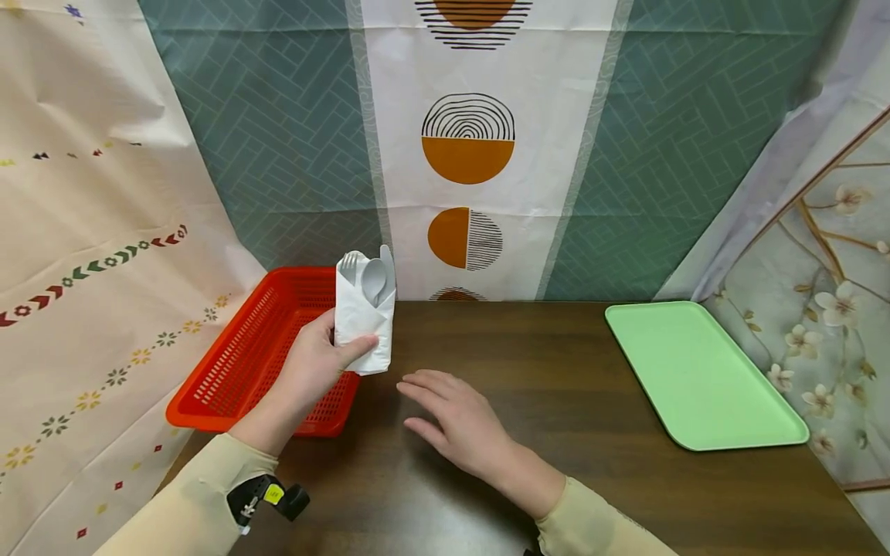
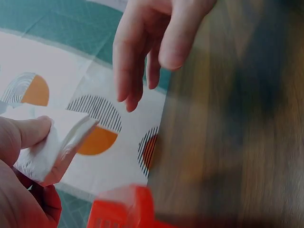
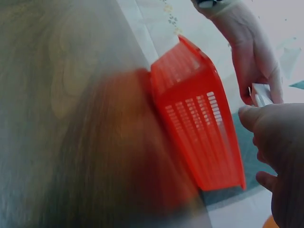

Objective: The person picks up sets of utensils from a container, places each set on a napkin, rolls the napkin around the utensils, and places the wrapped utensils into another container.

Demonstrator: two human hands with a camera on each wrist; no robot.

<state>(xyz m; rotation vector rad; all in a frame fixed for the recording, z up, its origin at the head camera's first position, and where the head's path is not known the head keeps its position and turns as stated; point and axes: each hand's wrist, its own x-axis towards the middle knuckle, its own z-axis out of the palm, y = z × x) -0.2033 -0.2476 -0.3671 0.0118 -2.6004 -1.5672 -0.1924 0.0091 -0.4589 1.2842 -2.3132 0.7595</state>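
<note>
My left hand [image 1: 316, 363] grips the lower part of a folded white napkin [image 1: 356, 340], thumb across its front. Tucked into the napkin's pocket are a fork [image 1: 348, 265], a spoon [image 1: 374, 278] and a knife [image 1: 388, 266], all pale grey, with their heads sticking out at the top. The bundle is held upright at the right side of the red basket [image 1: 239, 363]. To its lower right, my right hand [image 1: 459, 417] hovers above the table with fingers extended, apart from the napkin. In the left wrist view, the right hand [image 2: 152, 42] holds nothing.
A light green tray [image 1: 709, 378] lies at the right of the brown wooden table [image 1: 542, 371]. Patterned cloths hang behind the table and along both sides. The perforated basket stands at the left, close to the cloth.
</note>
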